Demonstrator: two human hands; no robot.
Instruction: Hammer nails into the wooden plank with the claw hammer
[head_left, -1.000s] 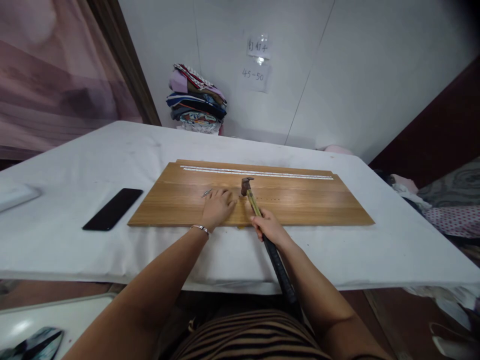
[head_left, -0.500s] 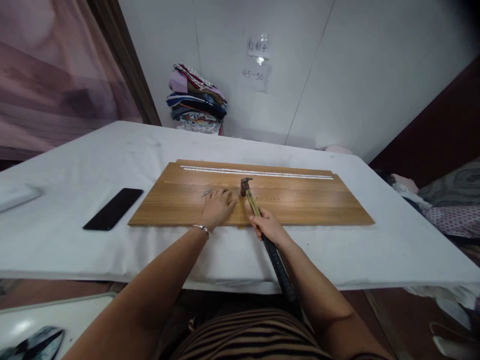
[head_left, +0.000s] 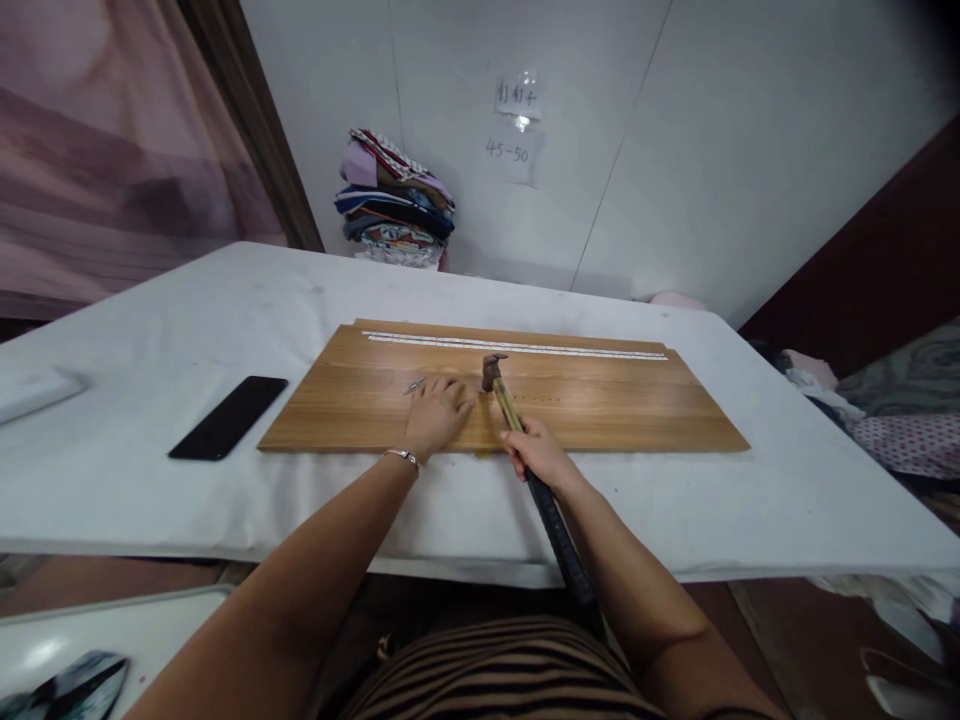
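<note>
My right hand (head_left: pixel 538 452) is wrapped round the handle of a claw hammer (head_left: pixel 505 402), below its rusty head. The head is at the middle of a wooden board (head_left: pixel 645 420), just right of my left hand; whether it touches the board I cannot tell. My left hand (head_left: pixel 439 410) lies on the board with its fingers stretched out. Beside its fingers is a small bunch of nails (head_left: pixel 414 386). A row of small dark nails or marks (head_left: pixel 540 399) runs along the board to the right of the hammer. The spot under the hammer head is hidden.
Two white measuring strips (head_left: pixel 517 347) run along the board's far part. A black phone (head_left: pixel 229 418) lies left of the board on the white-covered table (head_left: pixel 135 330). Folded clothes (head_left: pixel 396 200) are stacked at the back by the wall. A white object (head_left: pixel 37 392) sits at the far left.
</note>
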